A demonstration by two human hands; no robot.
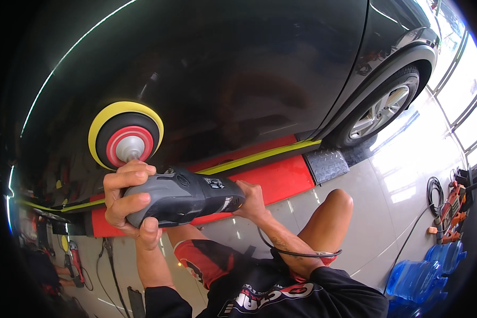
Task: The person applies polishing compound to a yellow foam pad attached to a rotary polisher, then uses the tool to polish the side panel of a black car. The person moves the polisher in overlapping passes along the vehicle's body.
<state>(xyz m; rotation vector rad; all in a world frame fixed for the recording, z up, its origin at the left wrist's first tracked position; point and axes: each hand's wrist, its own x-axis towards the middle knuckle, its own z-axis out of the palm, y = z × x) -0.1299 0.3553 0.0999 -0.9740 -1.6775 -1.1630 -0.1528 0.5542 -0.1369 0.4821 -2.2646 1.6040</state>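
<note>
A dark grey rotary polisher (183,198) lies across the view in both my hands. My left hand (129,194) is wrapped around its head, close behind the pad. At the other end, my right hand (252,200) grips the rear of the polisher's body. The yellow foam pad (97,129), on a black and red backing plate (130,146), faces the glossy dark car door (238,75). Whether the pad touches the paint, I cannot tell. A black power cord (302,253) loops over my right forearm.
Below the door runs a red lift platform (270,181) with a yellow-green strip (258,156). A car wheel (381,113) stands to the right. Blue water jugs (415,278) and a coiled cable (434,194) are at lower right. Another person's arm (63,274) and a red tool (75,258) show at left.
</note>
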